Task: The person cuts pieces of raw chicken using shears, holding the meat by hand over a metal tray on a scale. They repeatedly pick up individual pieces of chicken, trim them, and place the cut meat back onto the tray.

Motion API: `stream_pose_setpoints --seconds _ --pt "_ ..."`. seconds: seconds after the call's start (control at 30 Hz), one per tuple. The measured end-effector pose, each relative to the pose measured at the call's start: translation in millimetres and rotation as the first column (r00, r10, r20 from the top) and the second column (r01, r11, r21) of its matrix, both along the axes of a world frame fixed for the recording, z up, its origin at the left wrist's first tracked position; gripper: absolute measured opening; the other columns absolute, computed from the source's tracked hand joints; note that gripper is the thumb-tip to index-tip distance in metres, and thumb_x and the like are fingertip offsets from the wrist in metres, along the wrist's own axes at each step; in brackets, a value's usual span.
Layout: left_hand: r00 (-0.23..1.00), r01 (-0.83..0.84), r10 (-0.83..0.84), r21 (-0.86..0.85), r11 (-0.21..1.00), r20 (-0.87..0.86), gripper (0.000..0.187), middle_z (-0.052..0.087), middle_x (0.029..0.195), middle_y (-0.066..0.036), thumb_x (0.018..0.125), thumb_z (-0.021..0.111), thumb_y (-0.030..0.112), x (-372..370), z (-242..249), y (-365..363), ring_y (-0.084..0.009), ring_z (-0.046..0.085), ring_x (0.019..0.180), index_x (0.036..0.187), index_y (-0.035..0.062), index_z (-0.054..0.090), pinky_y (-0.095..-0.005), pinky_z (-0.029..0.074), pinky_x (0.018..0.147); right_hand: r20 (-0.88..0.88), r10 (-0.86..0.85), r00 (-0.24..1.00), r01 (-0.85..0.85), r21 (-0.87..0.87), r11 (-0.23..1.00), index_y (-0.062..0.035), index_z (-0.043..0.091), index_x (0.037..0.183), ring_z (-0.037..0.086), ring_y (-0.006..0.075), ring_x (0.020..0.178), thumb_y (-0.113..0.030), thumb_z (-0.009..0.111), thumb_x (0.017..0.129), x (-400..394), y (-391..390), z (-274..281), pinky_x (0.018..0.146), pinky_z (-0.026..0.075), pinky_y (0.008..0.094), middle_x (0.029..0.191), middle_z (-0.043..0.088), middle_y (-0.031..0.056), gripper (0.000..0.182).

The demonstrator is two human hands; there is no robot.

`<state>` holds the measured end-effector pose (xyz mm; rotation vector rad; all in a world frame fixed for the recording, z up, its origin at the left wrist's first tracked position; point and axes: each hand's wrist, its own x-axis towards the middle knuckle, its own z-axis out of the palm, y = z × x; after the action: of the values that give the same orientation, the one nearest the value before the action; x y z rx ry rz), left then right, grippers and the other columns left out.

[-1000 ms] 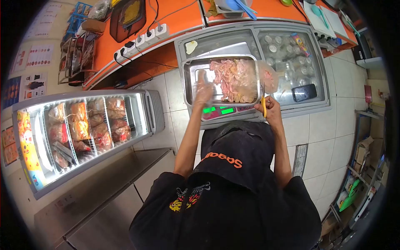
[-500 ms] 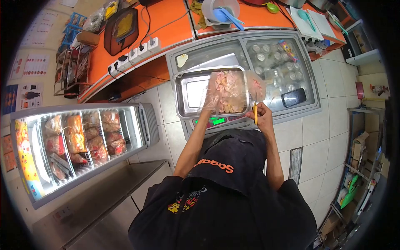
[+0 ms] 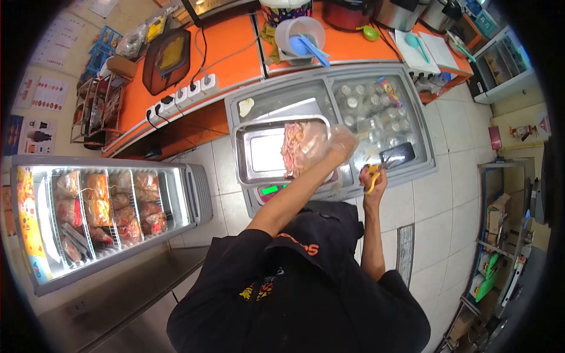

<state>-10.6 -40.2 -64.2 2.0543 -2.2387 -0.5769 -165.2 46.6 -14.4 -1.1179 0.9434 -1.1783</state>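
A metal tray (image 3: 248,170) rests on the glass-topped freezer, with strips of raw pink meat (image 3: 291,150) inside. Clear plastic, apparently a bag (image 3: 316,143), lies against the right side of the meat. My left hand (image 3: 344,142), in a thin clear glove, reaches across to the tray's right rim. It looks closed on the bag's edge, though glare and plastic blur its fingers. To the right of the tray, my right hand (image 3: 376,178) grips yellow-handled scissors (image 3: 371,187). The scissors are apart from the bag. A scale with a green display (image 3: 269,190) shows under the tray's front edge.
The freezer (image 3: 353,73) holds several cans under its glass. A black phone (image 3: 398,154) lies on top at the right. Behind runs an orange counter (image 3: 232,50) with a power strip (image 3: 182,97) and a plastic container (image 3: 299,35). A lit display fridge (image 3: 112,217) stands left.
My left hand has moved right across the tray, from the meat's left side to the right rim. The scissors have come away from the bag, down and right. The meat sits further left.
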Motion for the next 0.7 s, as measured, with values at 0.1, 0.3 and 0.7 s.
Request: stream_pose_setpoints --seconds 0.1,0.3,0.7 --pt "0.993 -0.029 0.046 -0.152 0.988 0.11 0.028 0.061 0.1 -0.026 0.082 0.05 0.014 -7.7 -48.4 -16.3 -0.0359 0.061 0.092 0.096 -0.0049 0.064 -0.0475 0.047 0.075 -0.055 -0.028 0.998 0.033 0.075 0.997 -0.0054 0.05 0.1 0.051 0.0068 0.07 -0.02 0.076 0.078 -16.0 6.7 -24.2 0.057 0.04 0.0186 0.082 0.055 -0.0019 0.037" --pt "0.998 0.014 0.005 -0.307 0.952 0.063 0.012 0.057 0.068 -0.016 0.075 0.054 0.011 -0.6 -16.6 8.1 -0.0319 0.057 0.074 0.07 0.0025 0.062 -0.0431 0.043 0.065 0.07 -0.014 0.997 0.004 0.136 0.991 -0.0054 0.051 0.097 0.051 0.0064 0.068 -0.02 0.076 0.078 -6.3 12.5 -11.6 0.057 0.039 0.0182 0.08 0.055 -0.0014 0.034" --pt "-0.029 -0.594 -0.097 -0.061 0.802 -0.995 0.019 0.065 0.085 -0.008 0.089 0.063 0.021 118.7 120.5 75.8 -0.0128 0.063 0.068 0.09 0.0029 0.06 -0.0265 0.053 0.059 0.055 0.122 0.991 -0.129 0.145 0.981 -0.0028 0.05 0.1 0.053 0.009 0.076 -0.017 0.077 0.077 44.2 2.6 14.5 0.066 0.044 0.0222 0.084 0.055 0.0015 0.039"
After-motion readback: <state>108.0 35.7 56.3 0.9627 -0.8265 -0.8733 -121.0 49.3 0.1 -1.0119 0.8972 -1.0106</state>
